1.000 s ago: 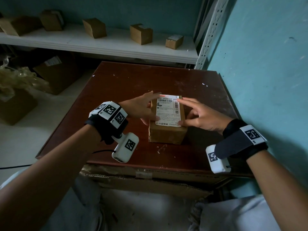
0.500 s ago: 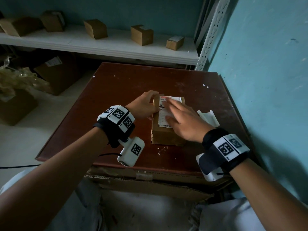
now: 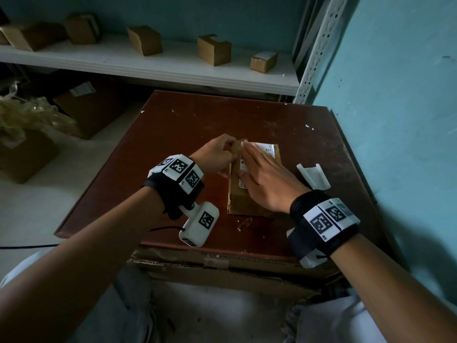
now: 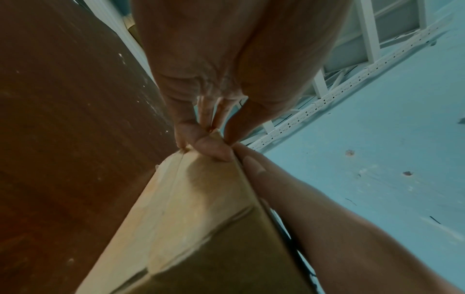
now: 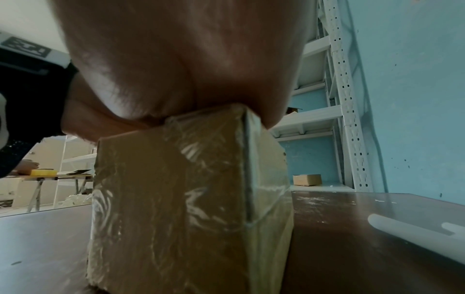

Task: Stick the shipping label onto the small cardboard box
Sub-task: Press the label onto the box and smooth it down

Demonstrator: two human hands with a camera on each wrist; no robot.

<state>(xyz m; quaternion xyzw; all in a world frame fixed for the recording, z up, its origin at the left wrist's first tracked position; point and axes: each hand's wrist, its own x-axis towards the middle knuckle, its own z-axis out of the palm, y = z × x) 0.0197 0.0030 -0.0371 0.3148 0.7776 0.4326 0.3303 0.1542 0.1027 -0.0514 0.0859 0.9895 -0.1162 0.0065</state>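
Fingers (image 3: 249,154) of the right hand (image 3: 267,179) lie straight and flat on the label (image 3: 265,148), pressing it onto the top of the box (image 3: 249,206), gripping nothing. At nine o'clock of it the left hand (image 3: 215,154) pinches the box's far left corner, steadying it. The box sits mid-counter (image 3: 173,134), with a white strip of backing (image 3: 312,175) at three o'clock.

Judging by this, smoothing is under way; next, the uncovered far edge of the label needs rubbing down.

Only the left wrist view shows the pinch on the corner (image 4: 214,147); the right wrist view alone shows glossy tape on the box's near face (image 5: 176,199).
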